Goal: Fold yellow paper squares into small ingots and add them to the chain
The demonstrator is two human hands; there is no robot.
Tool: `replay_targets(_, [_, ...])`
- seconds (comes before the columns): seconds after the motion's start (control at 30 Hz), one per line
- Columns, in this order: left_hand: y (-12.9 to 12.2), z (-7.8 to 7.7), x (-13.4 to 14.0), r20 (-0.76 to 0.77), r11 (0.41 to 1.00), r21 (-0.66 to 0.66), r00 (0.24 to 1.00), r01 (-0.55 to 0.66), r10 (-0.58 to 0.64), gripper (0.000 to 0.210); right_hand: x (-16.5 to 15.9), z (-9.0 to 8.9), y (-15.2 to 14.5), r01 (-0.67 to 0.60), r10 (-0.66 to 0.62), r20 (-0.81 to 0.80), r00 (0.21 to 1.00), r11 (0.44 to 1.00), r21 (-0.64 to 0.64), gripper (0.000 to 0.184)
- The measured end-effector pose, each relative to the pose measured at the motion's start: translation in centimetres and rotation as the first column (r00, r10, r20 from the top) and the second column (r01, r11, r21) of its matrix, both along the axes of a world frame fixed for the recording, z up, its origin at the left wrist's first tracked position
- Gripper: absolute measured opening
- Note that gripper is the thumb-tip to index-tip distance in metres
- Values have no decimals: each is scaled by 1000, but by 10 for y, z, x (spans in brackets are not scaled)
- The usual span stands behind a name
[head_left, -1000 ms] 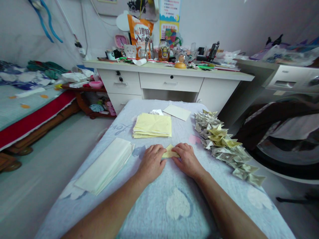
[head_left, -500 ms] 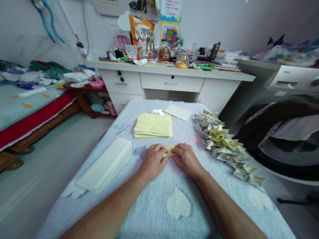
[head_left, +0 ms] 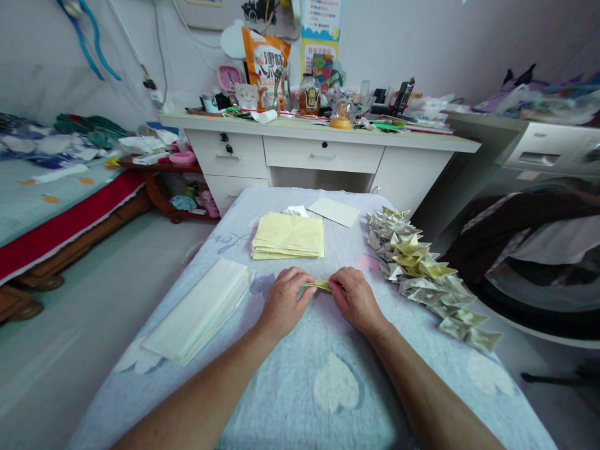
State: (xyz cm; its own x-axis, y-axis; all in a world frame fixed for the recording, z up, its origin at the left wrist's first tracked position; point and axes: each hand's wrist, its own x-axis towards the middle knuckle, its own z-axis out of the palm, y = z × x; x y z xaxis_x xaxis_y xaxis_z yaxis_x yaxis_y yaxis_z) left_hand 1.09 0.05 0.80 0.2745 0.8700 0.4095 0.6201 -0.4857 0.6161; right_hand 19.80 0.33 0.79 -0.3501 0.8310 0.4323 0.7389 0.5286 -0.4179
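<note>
Between my two hands is a small folded piece of yellow paper, seen as a narrow strip just above the cloth. My left hand pinches its left end, and my right hand grips its right end; the fingers hide both ends. Beyond my hands lies a stack of yellow paper sheets. To the left is a pile of long, folded whitish paper. Along the right side of the table runs a row of pointed folded paper pieces, mostly grey with some yellow.
A patterned pale blue cloth covers the table. At its far end lie a flat pale card and crumpled white paper. Behind stands a cluttered white desk. A washing machine is at right, a bed at left.
The yellow paper has gone from a wider shape with a raised point to a narrow strip. My right hand has shifted slightly right, so the hands are a little further apart.
</note>
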Motion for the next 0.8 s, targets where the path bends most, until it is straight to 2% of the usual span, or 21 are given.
replay_targets(0.1, [-2,4,0,56,999,-40,998,11,-8,12,-1,3,-1,55,-54,-51,997,998,26,4])
replay_targets(0.27, [-3,8,0,156,996,-86,986,-38,52,13,3,6,-2,240,-221,-273,936,970,38,24])
replay_targets(0.33, [-3,6,-1,229,986,-159,969,-57,93,11,4,5,-2,280,-259,-357,897,960,6,25])
replay_targets(0.4, [-2,2,0,338,959,-283,933,-27,126,13,4,5,-2,282,-276,-418,865,958,-51,29])
replay_targets(0.47, [-2,0,1,463,918,-392,875,60,141,17,3,5,-1,242,-276,-468,839,961,-133,38])
replay_targets(0.6, [-4,3,5,627,840,-475,770,263,114,22,1,2,1,61,-229,-569,789,952,-299,53])
replay_targets(0.7, [-6,7,6,658,787,-501,749,361,75,23,0,-4,4,-160,-170,-664,728,900,-406,36])
replay_targets(0.8, [-8,7,7,660,755,-505,751,418,26,22,-1,-6,5,-315,-184,-786,590,844,-435,27])
